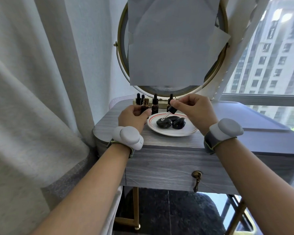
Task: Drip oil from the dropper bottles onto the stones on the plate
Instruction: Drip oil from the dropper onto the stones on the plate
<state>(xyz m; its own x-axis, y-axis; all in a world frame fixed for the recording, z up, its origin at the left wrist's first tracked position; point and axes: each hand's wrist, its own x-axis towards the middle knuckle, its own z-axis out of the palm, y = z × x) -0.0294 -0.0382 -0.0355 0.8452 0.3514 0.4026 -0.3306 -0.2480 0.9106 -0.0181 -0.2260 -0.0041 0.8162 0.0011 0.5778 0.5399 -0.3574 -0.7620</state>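
A white plate [173,131] with a red rim line sits on the grey wooden table and carries three shiny black stones [176,123]. My right hand [195,111] pinches the black bulb of a glass dropper [169,112], whose tip hangs just over the left stone [164,123]. My left hand [134,117] grips an uncapped amber bottle [145,104] standing left of the plate. Behind it, several capped dropper bottles [154,103] stand in a row.
A round gold-framed mirror [121,53], covered by grey paper, stands behind the bottles. A curtain hangs at the left and a window is at the right. The table [168,163] has a front drawer with a brass pull [196,177]. A dark stool sits below.
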